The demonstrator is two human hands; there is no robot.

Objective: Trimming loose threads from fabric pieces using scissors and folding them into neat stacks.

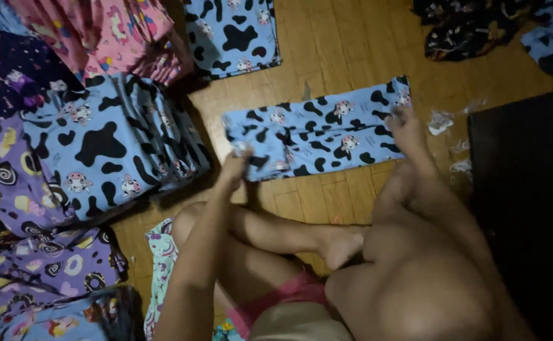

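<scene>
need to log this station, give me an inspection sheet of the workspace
surface: wooden plank floor, dimly lit
job's things: blue cow-print garment laid flat as a long strip
clutter: pale scraps on the floor by the strip's right end
fingers: left hand pinches the strip's left end; right hand rests on its right end
cables: nothing seen
surroundings: stack of blue cow-print pieces, purple swirl-print pieces, pink printed pieces, dark printed fabric, black mat
</scene>
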